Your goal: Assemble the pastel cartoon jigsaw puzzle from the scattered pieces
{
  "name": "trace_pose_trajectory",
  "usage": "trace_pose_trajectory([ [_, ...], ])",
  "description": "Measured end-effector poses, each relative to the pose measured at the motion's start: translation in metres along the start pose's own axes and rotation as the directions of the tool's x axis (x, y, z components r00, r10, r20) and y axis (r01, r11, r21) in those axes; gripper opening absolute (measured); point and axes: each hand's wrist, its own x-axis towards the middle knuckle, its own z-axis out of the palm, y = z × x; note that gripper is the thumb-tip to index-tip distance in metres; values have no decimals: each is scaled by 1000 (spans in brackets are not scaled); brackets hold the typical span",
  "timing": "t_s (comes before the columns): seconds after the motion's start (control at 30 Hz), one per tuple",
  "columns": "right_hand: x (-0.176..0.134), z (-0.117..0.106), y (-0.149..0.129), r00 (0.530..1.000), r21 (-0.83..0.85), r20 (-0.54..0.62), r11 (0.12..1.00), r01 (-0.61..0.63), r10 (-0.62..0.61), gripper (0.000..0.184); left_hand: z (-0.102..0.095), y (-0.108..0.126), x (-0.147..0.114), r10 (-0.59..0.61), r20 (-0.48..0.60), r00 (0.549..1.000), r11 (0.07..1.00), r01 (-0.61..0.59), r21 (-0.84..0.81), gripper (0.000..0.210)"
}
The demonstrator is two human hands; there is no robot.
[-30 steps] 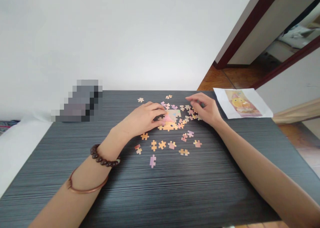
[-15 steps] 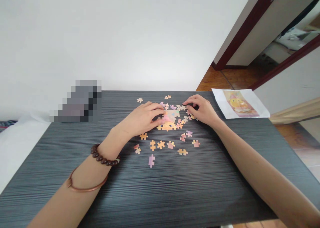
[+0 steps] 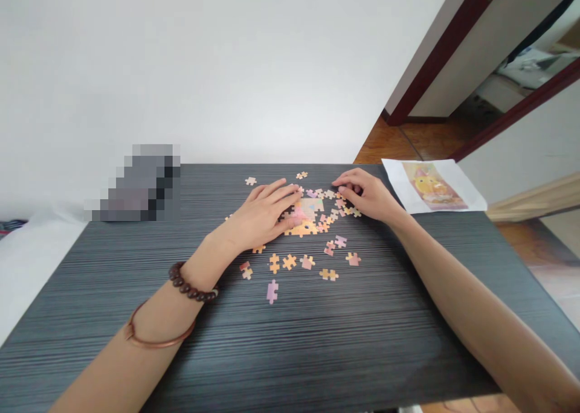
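Resting over the left side of a partly joined puzzle point(image 3: 312, 206) mid-table, the left hand point(image 3: 267, 215) has spread, relaxed fingers, probably to steady it. The right hand point(image 3: 366, 194) curls by loose pieces point(image 3: 329, 194) just beside the puzzle; whether its fingers pinch one, I cannot tell. Farther right lies a printed picture point(image 3: 432, 186), perhaps kept in sight for comparison. The table point(image 3: 290, 352) is dark and streaked, against a white wall point(image 3: 254, 69); a dark red door frame point(image 3: 439, 51) stands at right.

Two hands point(image 3: 263, 217) point(image 3: 370, 197), over twenty puzzle pieces point(image 3: 289, 262), two bracelets point(image 3: 193, 293) point(image 3: 158, 345), one printout point(image 3: 432, 185)
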Motion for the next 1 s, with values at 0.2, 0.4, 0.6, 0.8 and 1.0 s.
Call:
trace_pose_trajectory([
  [0.2, 0, -7, 8, 1000, 42, 28, 999, 11, -12, 23, -2, 0, -1, -12, 40, 999, 1000, 12, -6, 55],
  [0.4, -1, -13, 7, 992, 119, 125, 993, -23, 8, 22, -4, -4, -2, 3, 18, 1000, 998, -2, -65, 61],
  [0.6, 0, -13, 3, 991, 110, 135, 994, 8, -22, 24, 0, -7, -1, 10, 12, 1000, 996, -9, -92, 61],
  [0.8, 0, -10, 2, 993, 128, 119, 992, 1, -17, 26, -2, -7, -1, 16, 17, 1000, 995, -14, -101, 60],
  [1.0, -1, -8, 0, 995, 96, 93, 995, 17, -26, 22, -4, -14, -3, -27, -9, 1000, 982, 25, -185, 70],
])
